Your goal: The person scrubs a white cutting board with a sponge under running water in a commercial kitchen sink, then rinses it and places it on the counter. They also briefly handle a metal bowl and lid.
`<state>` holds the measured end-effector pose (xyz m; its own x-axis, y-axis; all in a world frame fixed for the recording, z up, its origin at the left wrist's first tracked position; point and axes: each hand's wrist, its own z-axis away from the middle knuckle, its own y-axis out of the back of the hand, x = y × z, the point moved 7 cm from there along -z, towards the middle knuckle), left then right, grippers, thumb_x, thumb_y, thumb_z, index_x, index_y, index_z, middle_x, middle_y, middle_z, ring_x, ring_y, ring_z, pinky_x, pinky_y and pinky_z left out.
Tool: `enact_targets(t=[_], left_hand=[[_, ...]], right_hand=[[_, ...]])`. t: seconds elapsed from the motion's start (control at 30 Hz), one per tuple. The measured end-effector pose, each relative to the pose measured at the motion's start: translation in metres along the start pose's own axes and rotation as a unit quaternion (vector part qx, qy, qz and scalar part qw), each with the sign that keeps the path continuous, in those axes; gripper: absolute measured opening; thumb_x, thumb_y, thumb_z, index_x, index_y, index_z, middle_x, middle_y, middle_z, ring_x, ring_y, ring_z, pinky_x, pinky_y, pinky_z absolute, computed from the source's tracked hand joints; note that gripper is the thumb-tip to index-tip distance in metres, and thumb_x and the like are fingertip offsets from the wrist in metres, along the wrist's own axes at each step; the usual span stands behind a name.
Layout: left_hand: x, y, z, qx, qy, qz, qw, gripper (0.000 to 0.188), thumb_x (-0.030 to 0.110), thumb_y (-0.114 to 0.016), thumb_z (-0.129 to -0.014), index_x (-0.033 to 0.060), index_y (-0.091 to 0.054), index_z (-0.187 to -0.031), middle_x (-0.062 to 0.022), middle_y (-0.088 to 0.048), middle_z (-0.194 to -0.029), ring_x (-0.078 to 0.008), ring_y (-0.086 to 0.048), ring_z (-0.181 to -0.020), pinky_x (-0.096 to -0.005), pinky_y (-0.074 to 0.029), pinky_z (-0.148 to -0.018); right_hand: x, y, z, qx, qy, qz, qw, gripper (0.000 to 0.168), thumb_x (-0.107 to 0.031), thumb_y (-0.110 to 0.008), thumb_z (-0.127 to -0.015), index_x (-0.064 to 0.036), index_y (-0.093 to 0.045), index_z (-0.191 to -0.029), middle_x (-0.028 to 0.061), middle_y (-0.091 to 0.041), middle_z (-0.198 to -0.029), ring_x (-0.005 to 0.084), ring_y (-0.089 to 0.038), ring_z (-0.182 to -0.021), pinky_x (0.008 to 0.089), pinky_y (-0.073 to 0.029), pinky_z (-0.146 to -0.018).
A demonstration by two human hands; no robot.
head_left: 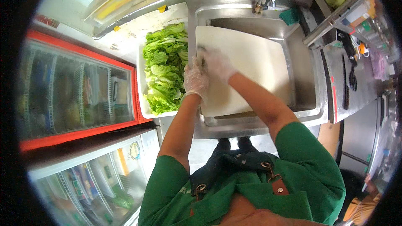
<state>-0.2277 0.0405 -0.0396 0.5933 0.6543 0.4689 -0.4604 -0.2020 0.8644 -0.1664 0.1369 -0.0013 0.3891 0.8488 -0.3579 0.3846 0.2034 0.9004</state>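
Both of my hands wear clear plastic gloves and meet at the left edge of a white cutting board [251, 66], which lies over a steel sink. My left hand [196, 80] is at the board's edge, with its fingers pointing away from me. My right hand [218, 62] is blurred and lies just right of it, over the board. A small dark thing [203, 59] shows between the hands, too blurred to name. Left of the board, a white tray [142, 100] holds green lettuce leaves [165, 69].
The sink basin [303, 72] is partly uncovered on the right, with a faucet [267, 0] behind it and a green scouring pad [289, 16] on its rim. A red-framed glass-door fridge [78, 88] stands left. At right, a steel counter [361, 81] holds a long dark tool [345, 81].
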Motion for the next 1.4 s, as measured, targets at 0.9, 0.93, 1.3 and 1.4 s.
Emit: enact_targets(t=[0.9, 0.93, 1.3, 1.4], left_hand=[[-0.003, -0.015, -0.021, -0.016, 0.043, 0.021, 0.999, 0.058, 0.044, -0.036, -0.091, 0.0202, -0.024, -0.142, -0.0265, -0.038, -0.133, -0.0410, -0.034, -0.125, -0.0447, -0.034, -0.100], [-0.012, -0.029, -0.034, 0.009, -0.023, -0.039, 0.999, 0.058, 0.044, -0.035, -0.091, 0.0199, -0.024, -0.142, -0.0264, -0.038, -0.133, -0.0408, -0.035, -0.125, -0.0446, -0.034, -0.100], [-0.003, -0.011, -0.018, 0.043, -0.039, -0.095, 0.994, 0.064, 0.042, -0.046, -0.088, 0.0179, -0.022, -0.143, -0.0293, -0.030, -0.136, -0.0399, -0.034, -0.126, -0.0437, -0.033, -0.101], [0.005, -0.018, -0.021, 0.049, -0.054, -0.095, 0.993, 0.064, 0.041, -0.046, -0.088, 0.0179, -0.022, -0.143, -0.0289, -0.031, -0.136, -0.0384, -0.033, -0.127, -0.0435, -0.034, -0.101]], right_hand=[[-0.042, 0.048, 0.157, -0.170, 0.100, -0.115, 0.974, 0.039, -0.006, -0.049, -0.079, -0.012, -0.053, -0.118, 0.0101, -0.047, -0.123, 0.0328, -0.054, -0.098, 0.0373, -0.046, -0.089], [-0.033, 0.053, 0.151, -0.193, 0.067, -0.115, 0.972, 0.040, -0.007, -0.049, -0.079, -0.014, -0.054, -0.118, 0.0096, -0.047, -0.122, 0.0326, -0.055, -0.097, 0.0371, -0.047, -0.088], [0.022, 0.029, 0.198, -0.309, -0.048, -0.399, 0.862, 0.032, -0.010, -0.051, -0.084, -0.014, -0.058, -0.116, 0.0098, -0.052, -0.122, 0.0257, -0.053, -0.110, 0.0328, -0.042, -0.096], [0.165, -0.013, 0.258, -0.360, -0.200, -0.281, 0.867, 0.034, -0.011, -0.058, -0.084, -0.009, -0.056, -0.118, 0.0135, -0.052, -0.122, 0.0260, -0.053, -0.111, 0.0344, -0.043, -0.096]])
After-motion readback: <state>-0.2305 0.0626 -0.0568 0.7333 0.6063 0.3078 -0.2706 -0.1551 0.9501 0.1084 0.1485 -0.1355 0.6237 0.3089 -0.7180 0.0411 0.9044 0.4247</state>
